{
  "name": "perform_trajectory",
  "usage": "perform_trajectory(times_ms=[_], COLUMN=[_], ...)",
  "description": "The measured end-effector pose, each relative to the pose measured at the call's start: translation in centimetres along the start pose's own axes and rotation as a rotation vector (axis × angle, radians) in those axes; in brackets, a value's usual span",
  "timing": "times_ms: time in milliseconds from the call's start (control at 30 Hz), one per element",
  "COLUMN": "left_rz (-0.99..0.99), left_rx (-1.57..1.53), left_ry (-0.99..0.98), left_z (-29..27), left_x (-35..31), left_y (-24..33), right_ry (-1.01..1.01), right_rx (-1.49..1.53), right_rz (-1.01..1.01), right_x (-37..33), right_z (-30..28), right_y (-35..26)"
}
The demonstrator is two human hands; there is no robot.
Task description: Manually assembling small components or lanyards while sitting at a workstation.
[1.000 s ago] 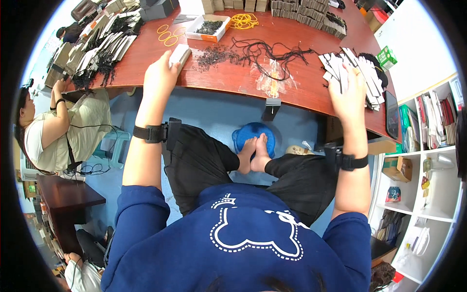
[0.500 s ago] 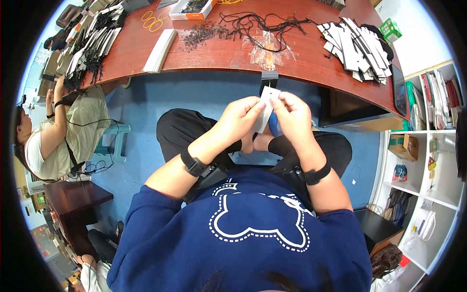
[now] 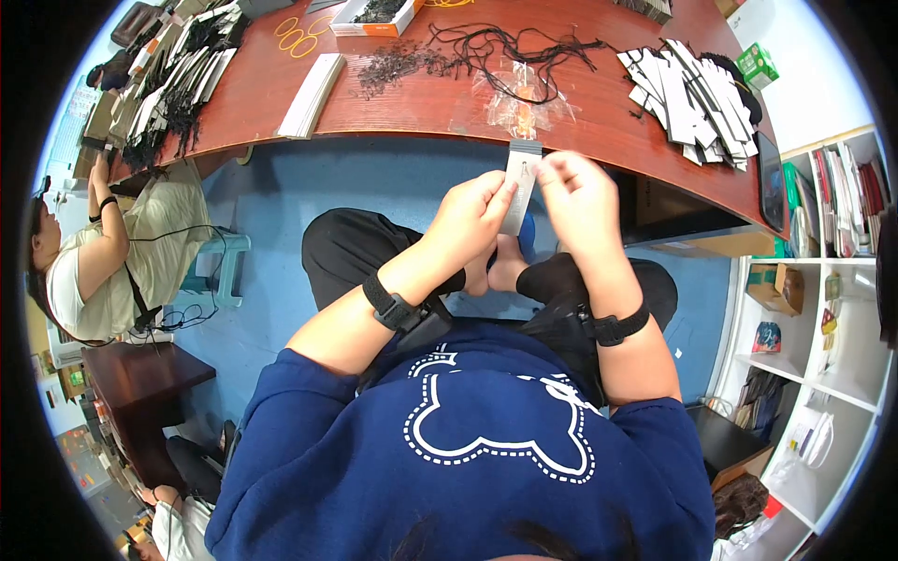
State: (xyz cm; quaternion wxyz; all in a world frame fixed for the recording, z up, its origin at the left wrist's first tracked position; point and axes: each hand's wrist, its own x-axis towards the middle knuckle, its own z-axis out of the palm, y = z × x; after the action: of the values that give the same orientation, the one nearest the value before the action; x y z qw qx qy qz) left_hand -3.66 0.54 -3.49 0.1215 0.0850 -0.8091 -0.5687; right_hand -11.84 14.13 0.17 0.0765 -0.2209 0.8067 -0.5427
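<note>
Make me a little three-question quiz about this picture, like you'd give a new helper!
1. Which hand pinches the left edge of the white card?
2. True or false: on the table, the black cords lie between the neat stack of white strips and the messy pile of white strips.
3. Fill in the blank: the open box holds small ____ pieces.

Key: 1. The left hand. 2. True. 3. Black.
</note>
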Motion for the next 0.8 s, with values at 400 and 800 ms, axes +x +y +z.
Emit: perform_trajectory(times_ms=[400,800], left_rz=[0.034,-0.263], left_rx=[0.123,-0.545], left_ry=[-0.05,-0.175], left_z=[-1.5,-6.1], left_x=[0.3,3.8], left_y=[1.2,6.5], right_ry=[-0.119,0.181], right_rx=[-0.456,-0.265], right_rz=[-0.124,-0.448], right_x=[10.5,10.2], right_z=[1.9,-0.9], right_y=[-2.7,-2.9])
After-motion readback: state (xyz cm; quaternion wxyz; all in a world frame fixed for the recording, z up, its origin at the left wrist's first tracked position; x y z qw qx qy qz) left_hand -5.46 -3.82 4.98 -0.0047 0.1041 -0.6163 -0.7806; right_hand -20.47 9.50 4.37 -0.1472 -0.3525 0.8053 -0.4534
